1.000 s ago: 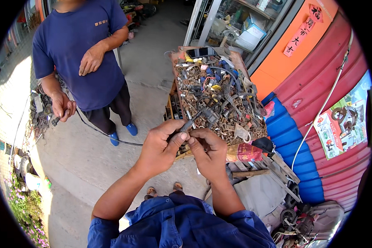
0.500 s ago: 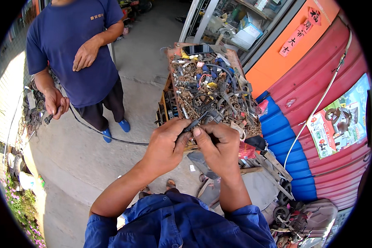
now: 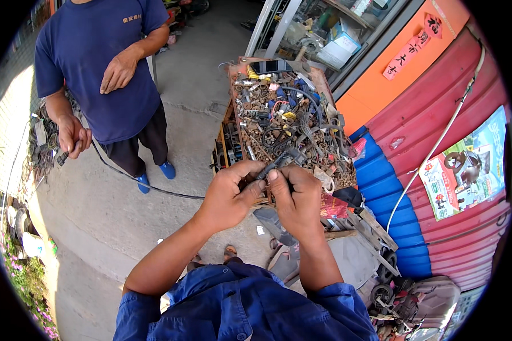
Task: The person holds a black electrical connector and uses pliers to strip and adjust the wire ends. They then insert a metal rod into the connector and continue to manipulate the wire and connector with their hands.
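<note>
Over the near edge of a tray of small parts, both my hands pinch a black cable connector [image 3: 272, 166]. My left hand [image 3: 226, 196] closes thumb and fingers on its lower left end. My right hand [image 3: 297, 199] grips beside it, thumb on top and fingers curled under. A darker grey piece shows just beyond the fingertips; I cannot tell whether it belongs to the connector. From behind my left wrist a black cable [image 3: 153, 192] sags across to a co-worker's hand [image 3: 74, 138], which holds a black plug at its end.
The parts tray [image 3: 237, 113] is heaped with bolts, connectors and wires; a phone [image 3: 271, 66] lies at its far end. The co-worker [image 3: 99, 74] stands at the left. Red and blue corrugated metal [image 3: 389, 199] runs along the right. A wheeled machine [image 3: 395, 298] stands lower right.
My fingers have shifted slightly on the connector, and more of it shows between my hands. The co-worker's plug hand has turned a little. The whole view has shifted slightly.
</note>
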`<state>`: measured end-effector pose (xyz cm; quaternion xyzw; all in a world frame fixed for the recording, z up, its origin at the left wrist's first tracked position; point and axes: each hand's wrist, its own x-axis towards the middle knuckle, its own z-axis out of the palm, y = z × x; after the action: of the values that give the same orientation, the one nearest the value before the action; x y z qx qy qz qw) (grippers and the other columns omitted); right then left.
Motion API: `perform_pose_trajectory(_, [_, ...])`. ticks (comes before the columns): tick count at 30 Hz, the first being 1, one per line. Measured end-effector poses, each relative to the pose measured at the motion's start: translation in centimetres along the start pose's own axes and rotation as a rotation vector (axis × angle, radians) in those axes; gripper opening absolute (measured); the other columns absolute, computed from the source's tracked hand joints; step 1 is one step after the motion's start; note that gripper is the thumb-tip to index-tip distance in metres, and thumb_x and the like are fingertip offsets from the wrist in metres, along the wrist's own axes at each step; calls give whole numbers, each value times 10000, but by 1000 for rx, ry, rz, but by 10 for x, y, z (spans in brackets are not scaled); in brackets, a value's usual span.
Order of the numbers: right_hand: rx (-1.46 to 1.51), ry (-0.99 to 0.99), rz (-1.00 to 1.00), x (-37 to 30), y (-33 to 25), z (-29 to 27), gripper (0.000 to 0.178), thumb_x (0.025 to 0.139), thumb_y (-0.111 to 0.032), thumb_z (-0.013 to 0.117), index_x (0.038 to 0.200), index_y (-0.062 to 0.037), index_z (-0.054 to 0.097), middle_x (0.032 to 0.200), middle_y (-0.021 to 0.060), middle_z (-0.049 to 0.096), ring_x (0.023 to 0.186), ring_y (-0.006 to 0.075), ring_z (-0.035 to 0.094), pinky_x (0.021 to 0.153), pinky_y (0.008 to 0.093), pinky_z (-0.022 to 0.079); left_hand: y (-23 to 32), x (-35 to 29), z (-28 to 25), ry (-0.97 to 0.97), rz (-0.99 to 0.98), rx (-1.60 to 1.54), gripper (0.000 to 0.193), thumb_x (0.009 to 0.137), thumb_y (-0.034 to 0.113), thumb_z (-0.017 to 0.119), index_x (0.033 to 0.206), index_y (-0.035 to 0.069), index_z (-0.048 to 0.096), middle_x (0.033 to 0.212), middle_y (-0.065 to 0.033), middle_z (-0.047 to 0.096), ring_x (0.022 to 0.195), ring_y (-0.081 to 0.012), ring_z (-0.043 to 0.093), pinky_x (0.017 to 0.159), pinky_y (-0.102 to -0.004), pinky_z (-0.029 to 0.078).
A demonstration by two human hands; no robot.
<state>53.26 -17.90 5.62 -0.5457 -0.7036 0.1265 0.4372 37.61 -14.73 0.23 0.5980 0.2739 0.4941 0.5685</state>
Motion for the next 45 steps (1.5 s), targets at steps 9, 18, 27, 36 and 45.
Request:
perform_pose_trajectory(9, [84,24,81,-4,16,4,225,961,-165,666,851,30,642,670,144,630,584,257,607,558,369,468,-9,6,6,19,-19,-125,235,955,44,648,1167,-57,640,923,-45,678,804,-67,573,705,-249,487])
perform_pose_trajectory(18, [398,-41,244,-7,26,6,334,1012,-239,623,788,8,622,619,-15,545,527,35,424,463,235,336,-9,7,8,58,-15,-40,207,921,24,674,1108,-63,675,869,-39,692,752,-67,575,668,-244,485])
perform_pose_trajectory(27, [674,-81,476,-11,31,10,312,1018,-206,587,772,-16,566,632,-17,486,485,50,397,427,219,299,-13,5,8,76,73,-2,200,914,-16,662,1105,-73,680,982,-101,698,869,-104,625,743,-253,503])
perform_pose_trajectory(36, [884,-110,726,-5,23,7,285,1003,-193,571,774,-22,566,655,-24,475,513,44,377,438,219,298,-15,7,8,73,81,-23,193,911,-35,651,1099,-53,695,983,-95,691,896,-133,636,792,-269,511])
perform_pose_trajectory(45, [1036,-194,992,-1,28,0,237,983,-180,578,789,-43,569,663,-31,480,492,36,371,397,204,243,-20,7,14,110,124,18,209,910,-59,631,1109,-48,695,1016,-107,695,921,-154,648,822,-276,515])
